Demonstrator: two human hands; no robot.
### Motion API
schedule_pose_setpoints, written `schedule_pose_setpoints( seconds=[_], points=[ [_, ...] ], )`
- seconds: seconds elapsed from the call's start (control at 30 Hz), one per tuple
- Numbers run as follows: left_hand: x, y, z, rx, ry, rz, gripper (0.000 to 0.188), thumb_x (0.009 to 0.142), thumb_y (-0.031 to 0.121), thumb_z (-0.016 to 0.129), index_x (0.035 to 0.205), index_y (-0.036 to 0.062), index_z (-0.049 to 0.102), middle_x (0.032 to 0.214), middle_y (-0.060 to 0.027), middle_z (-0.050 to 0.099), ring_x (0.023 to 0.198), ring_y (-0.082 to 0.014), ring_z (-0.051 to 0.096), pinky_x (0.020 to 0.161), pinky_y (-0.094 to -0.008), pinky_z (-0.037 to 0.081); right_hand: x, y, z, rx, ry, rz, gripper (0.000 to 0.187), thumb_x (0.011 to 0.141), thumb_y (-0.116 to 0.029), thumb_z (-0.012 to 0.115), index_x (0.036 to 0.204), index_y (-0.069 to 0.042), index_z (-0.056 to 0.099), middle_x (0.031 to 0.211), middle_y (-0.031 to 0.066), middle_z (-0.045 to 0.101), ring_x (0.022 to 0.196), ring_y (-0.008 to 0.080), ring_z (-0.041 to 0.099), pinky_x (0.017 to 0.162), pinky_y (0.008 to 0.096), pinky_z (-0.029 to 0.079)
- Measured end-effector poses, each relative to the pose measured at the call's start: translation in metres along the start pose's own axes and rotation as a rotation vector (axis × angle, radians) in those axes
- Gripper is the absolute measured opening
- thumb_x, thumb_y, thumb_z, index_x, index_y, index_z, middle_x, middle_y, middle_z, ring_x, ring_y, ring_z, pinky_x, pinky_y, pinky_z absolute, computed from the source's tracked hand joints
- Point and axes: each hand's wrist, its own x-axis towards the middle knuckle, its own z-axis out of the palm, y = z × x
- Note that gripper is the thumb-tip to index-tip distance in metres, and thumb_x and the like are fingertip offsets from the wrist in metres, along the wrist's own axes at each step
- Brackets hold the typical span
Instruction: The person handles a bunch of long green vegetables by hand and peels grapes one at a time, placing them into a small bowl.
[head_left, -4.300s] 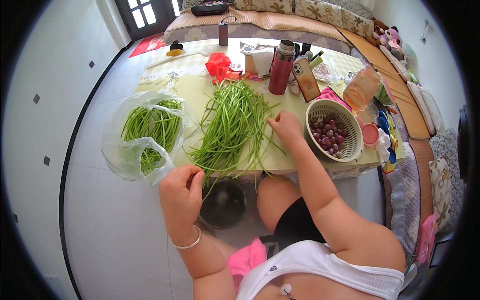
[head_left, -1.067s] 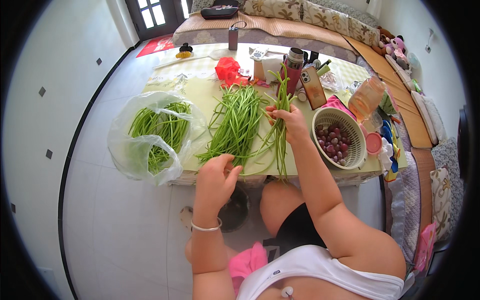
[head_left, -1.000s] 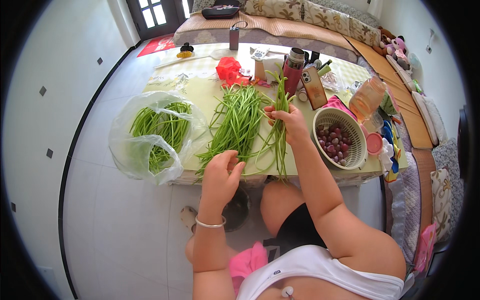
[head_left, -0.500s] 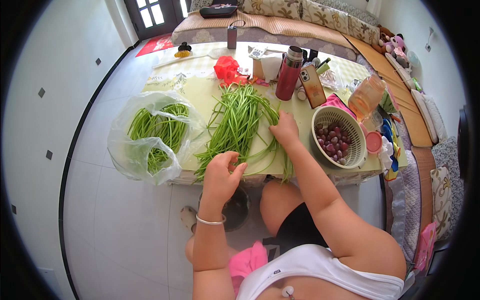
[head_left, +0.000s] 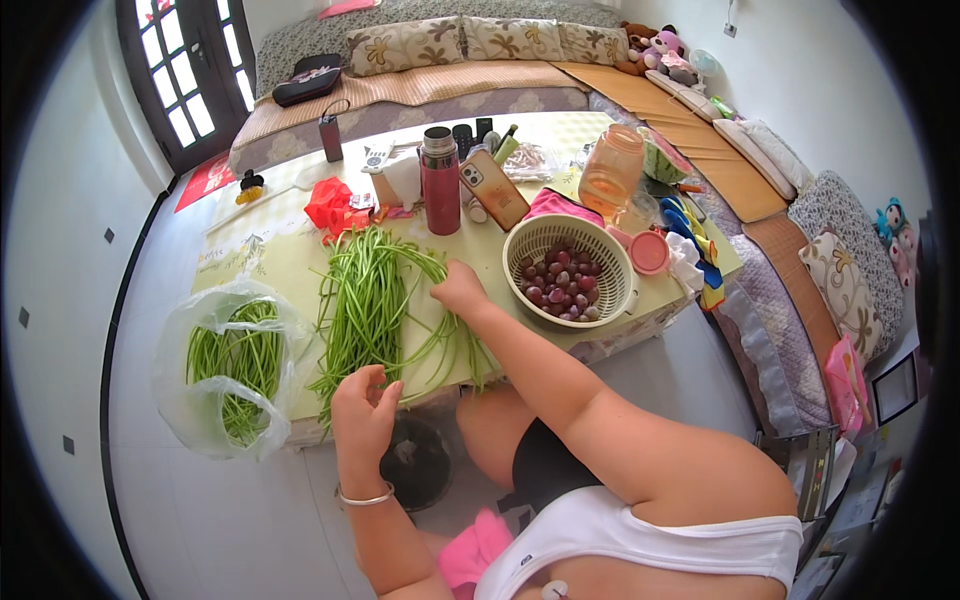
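Note:
A pile of long, thin green vegetable stems [head_left: 362,310] lies across the table in front of me. My right hand [head_left: 460,288] is closed around some stems at the pile's right side, with loose ends hanging toward the table's near edge. By the near end of the pile is my left hand [head_left: 366,408], its fingers loosely curled and the thumb apart. Nothing shows in its grasp, and a silver bangle circles that wrist. More stems fill a translucent plastic bag [head_left: 172,352] on the left.
A pale colander [head_left: 625,300] of grapes stands right of the stems. Behind are a red thermos [head_left: 440,190], a phone [head_left: 497,190], crumpled red plastic [head_left: 335,206] and an orange-tinted jar [head_left: 612,170]. A dark bin [head_left: 415,465] sits below the table edge.
The view has swung, so the table sits further left and more of the sofa and right side shows. My right hand still grips stems; both hands keep nearly the same pose.

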Motion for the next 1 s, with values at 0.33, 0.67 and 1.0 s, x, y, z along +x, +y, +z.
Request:
schedule_pose_setpoints(
  seconds=[0.33, 0.67, 1.0],
  points=[
    [0.003, -0.006, -0.003, -0.172, 0.252, 0.053, 0.026, 0.086, 0.008, 0.066, 0.109, -0.0027, 0.064, 0.100, -0.0130, 0.067, 0.088, -0.0198, 0.065, 0.081, -0.0310, 0.052, -0.030, -0.081, -0.030, 1.130, -0.354, -0.085, 0.029, 0.078, 0.005, 0.062, 0.106, 0.000, 0.055, 0.089, 0.0117, 0.066, 0.067, 0.0181, 0.062, 0.062, 0.0295, 0.051],
    [0.002, 0.004, -0.007, -0.770, 0.237, 0.115, 0.053, 0.099, 0.026, 0.055, 0.138, -0.0063, 0.041, 0.134, -0.0165, 0.053, 0.122, -0.0232, 0.052, 0.105, -0.0344, 0.039, -0.093, -0.146, 0.013, 0.923, -0.481, -0.244, 0.026, 0.088, -0.009, 0.062, 0.112, -0.001, 0.055, 0.094, 0.0018, 0.059, 0.085, 0.0080, 0.053, 0.075, 0.0251, 0.045],
    [0.009, -0.020, -0.004, -0.826, 0.216, 0.185, 0.064, 0.102, 0.039, 0.045, 0.149, 0.0016, 0.024, 0.145, -0.0108, 0.038, 0.130, -0.0207, 0.041, 0.106, -0.0321, 0.035, -0.142, -0.162, 0.060, 1.106, -0.445, -0.187, 0.045, 0.098, -0.026, 0.053, 0.129, 0.006, 0.047, 0.115, 0.0078, 0.057, 0.107, 0.0140, 0.050, 0.095, 0.0265, 0.039]
  ],
)
